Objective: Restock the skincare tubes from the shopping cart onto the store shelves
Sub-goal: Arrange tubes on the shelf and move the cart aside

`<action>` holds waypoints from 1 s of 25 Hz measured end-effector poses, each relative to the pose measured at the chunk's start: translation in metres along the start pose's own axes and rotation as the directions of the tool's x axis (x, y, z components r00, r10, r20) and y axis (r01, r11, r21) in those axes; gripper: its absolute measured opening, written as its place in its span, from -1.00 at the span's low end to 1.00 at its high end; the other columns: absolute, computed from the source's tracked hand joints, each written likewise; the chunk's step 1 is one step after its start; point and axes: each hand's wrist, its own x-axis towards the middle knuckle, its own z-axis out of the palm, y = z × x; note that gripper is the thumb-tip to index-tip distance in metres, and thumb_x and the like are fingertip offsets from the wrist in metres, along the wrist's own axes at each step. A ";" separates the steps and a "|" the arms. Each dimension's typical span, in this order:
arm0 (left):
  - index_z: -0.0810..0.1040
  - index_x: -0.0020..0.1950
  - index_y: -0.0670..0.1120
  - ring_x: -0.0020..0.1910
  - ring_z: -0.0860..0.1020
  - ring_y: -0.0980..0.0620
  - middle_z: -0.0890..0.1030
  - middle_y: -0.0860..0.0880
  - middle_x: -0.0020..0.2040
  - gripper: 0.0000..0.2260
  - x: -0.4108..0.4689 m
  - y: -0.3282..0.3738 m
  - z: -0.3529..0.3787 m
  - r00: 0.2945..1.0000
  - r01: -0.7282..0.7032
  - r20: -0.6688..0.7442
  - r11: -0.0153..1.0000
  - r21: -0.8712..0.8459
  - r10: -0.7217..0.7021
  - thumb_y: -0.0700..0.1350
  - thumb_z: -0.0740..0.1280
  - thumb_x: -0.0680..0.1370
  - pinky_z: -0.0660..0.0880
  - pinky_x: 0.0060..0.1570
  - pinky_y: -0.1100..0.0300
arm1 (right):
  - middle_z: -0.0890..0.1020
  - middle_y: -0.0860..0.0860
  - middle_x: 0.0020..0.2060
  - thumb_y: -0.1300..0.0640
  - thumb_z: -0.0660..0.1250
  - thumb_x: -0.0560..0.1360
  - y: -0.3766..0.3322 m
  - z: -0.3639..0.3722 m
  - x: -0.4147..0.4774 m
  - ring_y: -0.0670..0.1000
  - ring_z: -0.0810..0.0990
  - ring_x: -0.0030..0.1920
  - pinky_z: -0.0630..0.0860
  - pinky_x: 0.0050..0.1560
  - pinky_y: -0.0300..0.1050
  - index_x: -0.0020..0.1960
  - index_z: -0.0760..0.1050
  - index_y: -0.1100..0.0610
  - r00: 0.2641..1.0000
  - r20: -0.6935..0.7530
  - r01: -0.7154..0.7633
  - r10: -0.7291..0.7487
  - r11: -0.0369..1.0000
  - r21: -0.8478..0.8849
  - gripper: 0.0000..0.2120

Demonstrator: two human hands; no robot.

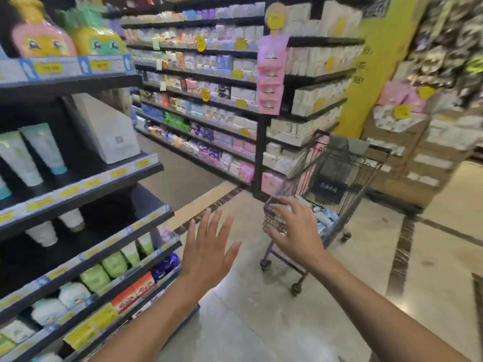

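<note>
A small wire shopping cart (337, 176) stands on the aisle floor ahead of me. Pale skincare tubes (325, 218) lie in its basket. My right hand (295, 228) is stretched out with spread fingers at the near corner of the cart, holding nothing that I can see. My left hand (209, 246) hovers flat and empty over the floor, between the cart and the left shelves (86, 186). Teal and white tubes (31, 155) stand on the second shelf from the top, with white tubes (55, 227) on the shelf below.
Green pouches (104, 270) and red boxes (133, 292) fill the lower left shelves. A long stocked shelf wall (203, 100) runs along the back. A yellow pillar (376, 69) and stacked cartons (407, 163) stand behind the cart. Tiled floor lies between me and the cart.
</note>
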 end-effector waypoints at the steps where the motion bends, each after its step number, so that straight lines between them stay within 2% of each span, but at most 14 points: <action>1: 0.33 0.60 -0.01 0.60 0.25 -0.21 0.30 -0.13 0.61 -0.41 0.013 0.021 0.004 0.999 -0.051 0.005 0.999 -0.018 0.051 0.26 0.04 0.65 0.29 0.47 -0.32 | 0.43 -0.08 0.40 -0.14 0.36 0.47 0.020 -0.012 -0.006 0.05 0.33 0.46 0.25 0.48 0.19 0.35 0.49 -0.13 0.999 -0.017 -0.045 0.045 0.999 -0.022 -0.55; 7: 0.39 0.57 -0.01 0.56 0.33 -0.21 0.36 -0.14 0.58 -0.39 0.087 0.141 0.032 0.945 -0.321 0.027 0.941 -0.106 0.325 0.28 0.06 0.63 0.36 0.42 -0.31 | 0.42 -0.08 0.40 -0.13 0.36 0.46 0.128 -0.073 -0.042 0.02 0.35 0.42 0.31 0.43 0.15 0.38 0.47 -0.13 0.961 -0.070 -0.275 0.267 0.950 -0.150 -0.51; 10: 0.37 0.57 0.01 0.58 0.29 -0.20 0.33 -0.12 0.60 -0.39 0.129 0.202 0.054 0.898 -0.430 0.026 0.889 -0.159 0.439 0.30 0.06 0.63 0.36 0.42 -0.28 | 0.43 -0.06 0.40 -0.11 0.36 0.46 0.184 -0.098 -0.054 0.04 0.36 0.42 0.30 0.45 0.13 0.38 0.47 -0.12 0.925 -0.122 -0.379 0.361 0.905 -0.194 -0.51; 16: 0.33 0.60 0.04 0.59 0.29 -0.18 0.32 -0.10 0.61 -0.39 0.221 0.319 0.103 0.810 -0.561 0.022 0.785 -0.264 0.586 0.31 0.00 0.64 0.31 0.46 -0.30 | 0.40 -0.06 0.45 -0.18 0.29 0.48 0.298 -0.143 -0.063 0.06 0.31 0.49 0.28 0.48 0.19 0.39 0.44 -0.15 0.831 -0.178 -0.557 0.528 0.784 -0.275 -0.52; 20: 0.32 0.57 0.07 0.56 0.34 -0.17 0.34 -0.08 0.60 -0.40 0.271 0.387 0.134 0.725 -0.642 0.066 0.707 -0.297 0.686 0.33 -0.11 0.67 0.37 0.42 -0.28 | 0.38 -0.07 0.46 -0.13 0.34 0.49 0.357 -0.165 -0.064 0.03 0.27 0.52 0.20 0.52 0.22 0.40 0.46 -0.13 0.748 -0.223 -0.664 0.625 0.697 -0.272 -0.53; 22: 0.32 0.57 0.09 0.57 0.32 -0.16 0.33 -0.06 0.61 -0.37 0.295 0.415 0.147 0.696 -0.663 0.088 0.685 -0.302 0.713 0.35 -0.17 0.66 0.34 0.42 -0.26 | 0.37 -0.07 0.48 -0.12 0.34 0.49 0.387 -0.168 -0.061 0.02 0.26 0.52 0.17 0.54 0.20 0.41 0.44 -0.14 0.717 -0.226 -0.697 0.660 0.664 -0.271 -0.51; 25: 0.28 0.61 0.10 0.62 0.24 -0.14 0.24 -0.03 0.65 -0.39 0.332 0.453 0.168 0.673 -0.682 0.098 0.667 -0.300 0.733 0.34 -0.09 0.66 0.27 0.48 -0.23 | 0.40 -0.05 0.47 -0.10 0.34 0.48 0.436 -0.172 -0.048 0.05 0.30 0.50 0.19 0.54 0.19 0.41 0.43 -0.13 0.689 -0.236 -0.724 0.685 0.634 -0.271 -0.50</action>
